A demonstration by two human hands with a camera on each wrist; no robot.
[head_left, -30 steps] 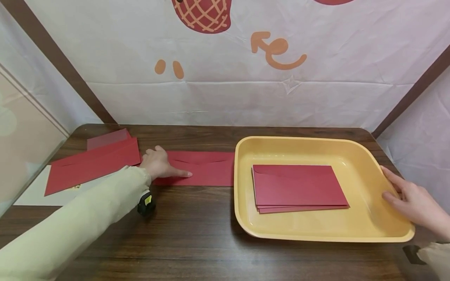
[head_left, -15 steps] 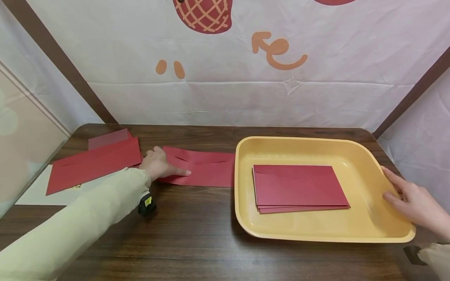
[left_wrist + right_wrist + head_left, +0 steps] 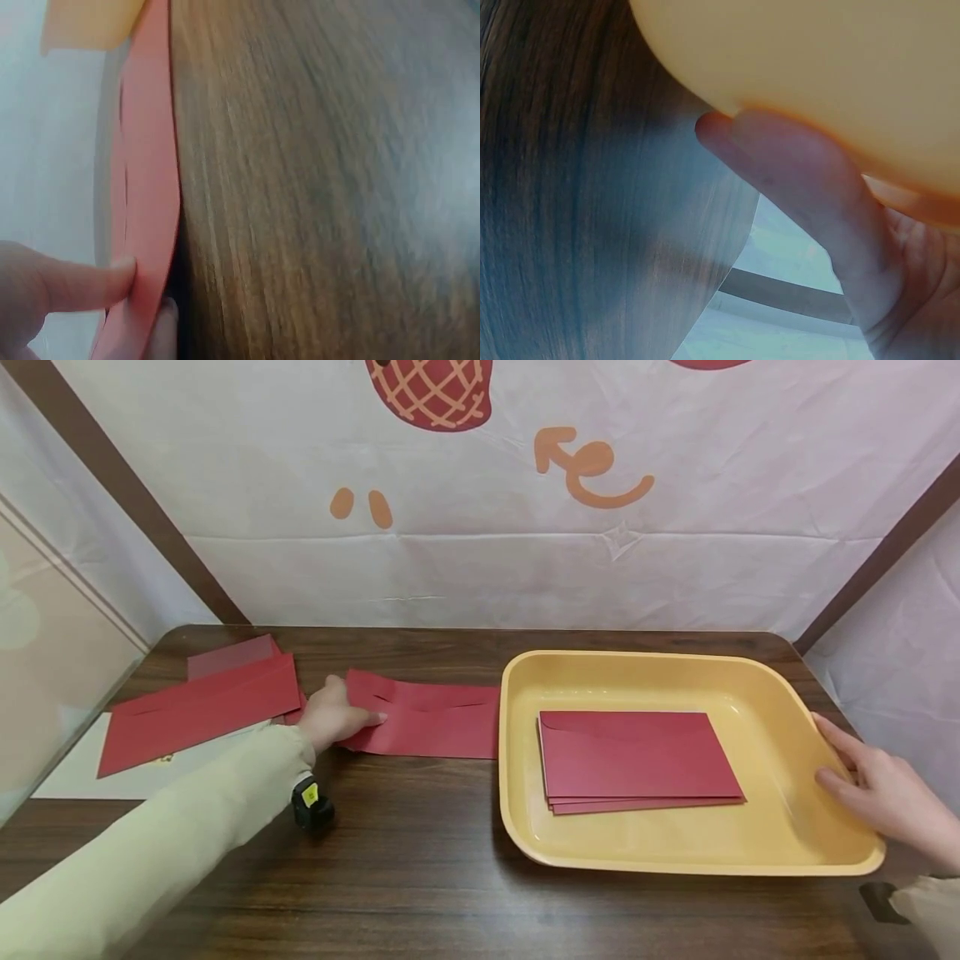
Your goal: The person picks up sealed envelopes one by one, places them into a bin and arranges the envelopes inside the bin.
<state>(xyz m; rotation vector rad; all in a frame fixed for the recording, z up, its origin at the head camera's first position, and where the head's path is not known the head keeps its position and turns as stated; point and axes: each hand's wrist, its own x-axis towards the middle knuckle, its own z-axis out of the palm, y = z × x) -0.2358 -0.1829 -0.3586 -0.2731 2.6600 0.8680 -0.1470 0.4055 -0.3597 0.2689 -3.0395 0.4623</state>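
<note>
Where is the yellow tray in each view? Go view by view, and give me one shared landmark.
Head: the yellow tray is right of centre.
Left wrist: a piece of it, cut off by the top edge, towards the left.
Right wrist: large, across the upper right.
Shared landmark: the wooden table.

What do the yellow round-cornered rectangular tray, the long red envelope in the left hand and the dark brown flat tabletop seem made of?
Yellow tray: probably smooth, semi-gloss plastic; small glints show inside.
Red envelope: likely matte paper or thin card; it bends where the left hand pinches it.
Brown tabletop: grained, with a satin sheen; wood or wood-look laminate, cannot tell which.
</note>
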